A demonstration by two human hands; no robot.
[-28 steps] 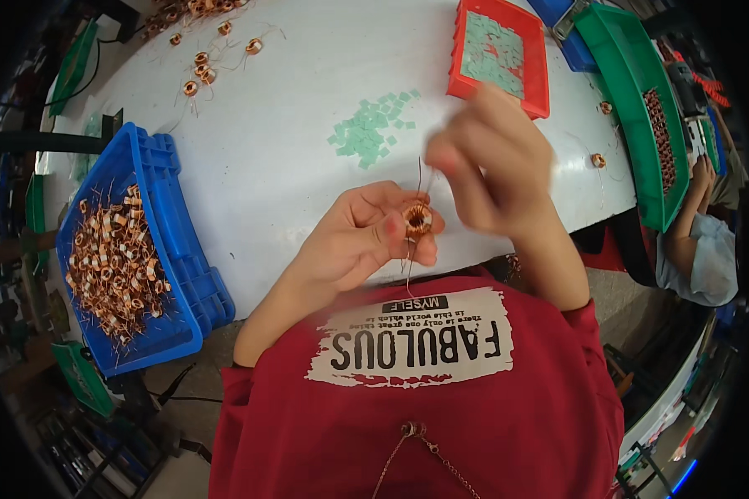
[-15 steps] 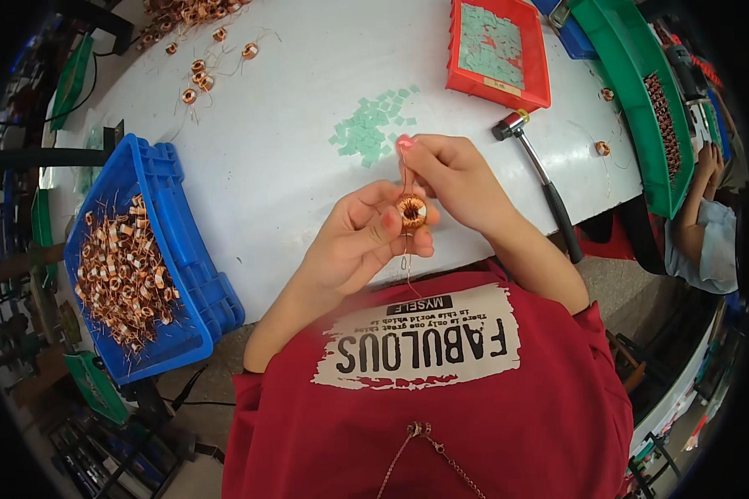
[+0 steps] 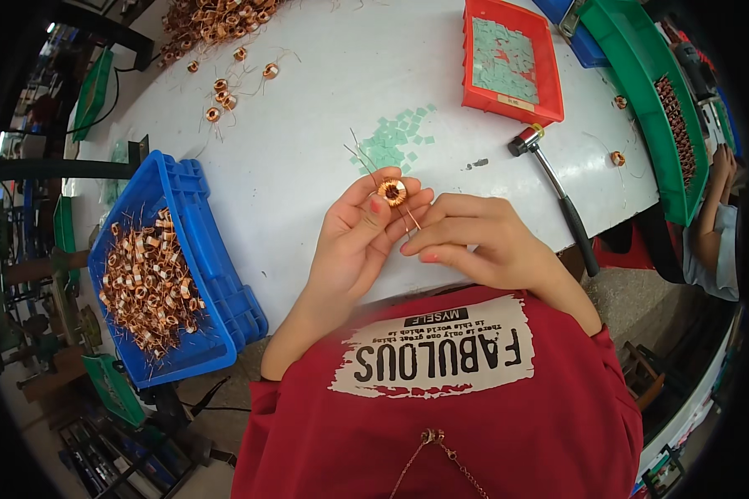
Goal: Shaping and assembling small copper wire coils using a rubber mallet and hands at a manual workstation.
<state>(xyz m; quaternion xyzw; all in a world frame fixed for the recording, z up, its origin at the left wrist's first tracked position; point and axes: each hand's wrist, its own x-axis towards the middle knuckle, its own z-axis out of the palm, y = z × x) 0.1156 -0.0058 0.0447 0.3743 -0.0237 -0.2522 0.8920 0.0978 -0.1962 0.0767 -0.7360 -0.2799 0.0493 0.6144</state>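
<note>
My left hand [image 3: 356, 229] is closed round a toroidal copper coil [image 3: 392, 192], pinched between thumb and fingers with its hole facing up. Thin wire leads stick out from the coil toward the upper left, and shorter copper leads point down toward my right hand [image 3: 474, 237]. That hand's fingers are loosely extended, with the thumb a little apart below them and the fingertips close to the lower leads. Whether they touch the wire is hard to make out. Just beyond the coil lies a scatter of small pale green square pieces [image 3: 391, 140].
A blue crate [image 3: 204, 249] full of coils [image 3: 150, 283] stands at left. More coils [image 3: 216, 21] are heaped at the far left. On the right are a hammer [image 3: 558, 187], a red tray [image 3: 512, 101] of green squares and a long green bin [image 3: 632, 50]. Another person's arm [image 3: 711, 208] shows far right.
The coil has been turned in my left hand, its long leads now pointing up-left. My right hand has let go of the leads above the coil and moved down to its lower right.
</note>
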